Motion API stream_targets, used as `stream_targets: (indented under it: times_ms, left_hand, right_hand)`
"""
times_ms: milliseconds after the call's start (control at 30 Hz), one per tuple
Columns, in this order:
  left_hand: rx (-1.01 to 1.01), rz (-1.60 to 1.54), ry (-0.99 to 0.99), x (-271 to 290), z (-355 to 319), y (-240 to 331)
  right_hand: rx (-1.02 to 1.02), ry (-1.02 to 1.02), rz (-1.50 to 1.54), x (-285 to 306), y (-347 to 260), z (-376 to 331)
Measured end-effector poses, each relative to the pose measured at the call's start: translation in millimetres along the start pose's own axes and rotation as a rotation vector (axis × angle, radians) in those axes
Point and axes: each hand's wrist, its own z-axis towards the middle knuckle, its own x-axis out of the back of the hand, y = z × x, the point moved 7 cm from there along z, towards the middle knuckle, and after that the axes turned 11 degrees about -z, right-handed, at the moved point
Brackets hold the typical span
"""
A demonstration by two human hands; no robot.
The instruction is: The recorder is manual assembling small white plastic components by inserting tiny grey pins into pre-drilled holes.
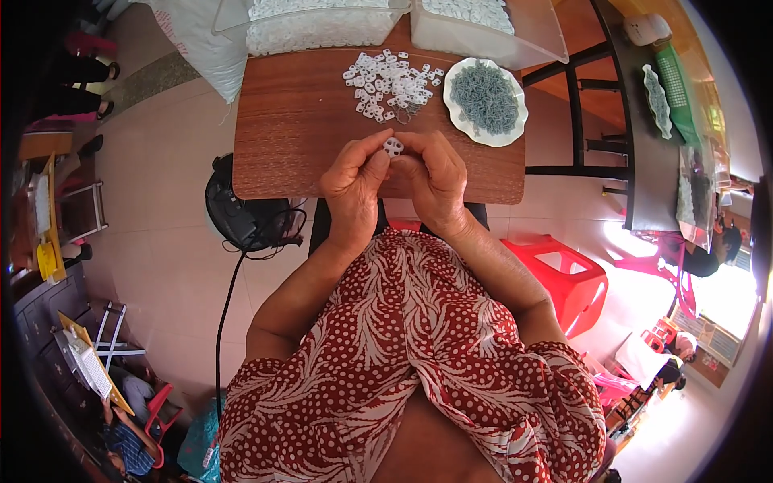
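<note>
Between the fingertips of both hands sits a small white plastic piece with holes (pixel 393 147), above the near part of the brown table. My left hand (pixel 354 181) pinches it from the left, thumb and forefinger closed. From the right, my right hand (pixel 433 173) pinches it in the same way. Just beyond my fingers lies a loose pile of similar white plastic pieces (pixel 385 80). A white scalloped plate (pixel 516 129) to its right holds a heap of small grey metal parts (pixel 485 97), too small to name exactly.
Two clear bins (pixel 322 47) (pixel 531 36) of white pieces stand along the table's (pixel 282 145) far edge. A white sack (pixel 201 40) is at the far left. A black bag-like object with a cable (pixel 233 205) lies left of the table; a red stool (pixel 564 282) stands right.
</note>
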Motion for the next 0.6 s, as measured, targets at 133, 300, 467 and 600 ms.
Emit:
stream_targets:
  times_ms: [133,300,467,600]
  left_hand:
    - [0.0,-0.053,0.053,4,1,-2]
    - [0.011,-0.07,0.082,3,0,1]
    - [0.013,-0.094,0.106,0,0,5]
    - [-0.043,-0.016,0.086,-3,0,13]
  right_hand:
    - [0.013,0.027,-0.015,1,-6,2]
    - [0.014,0.021,-0.028,-2,-11,3]
    - [-0.049,0.031,0.042,-5,-8,0]
    - [-0.112,0.067,0.067,-5,-8,-1]
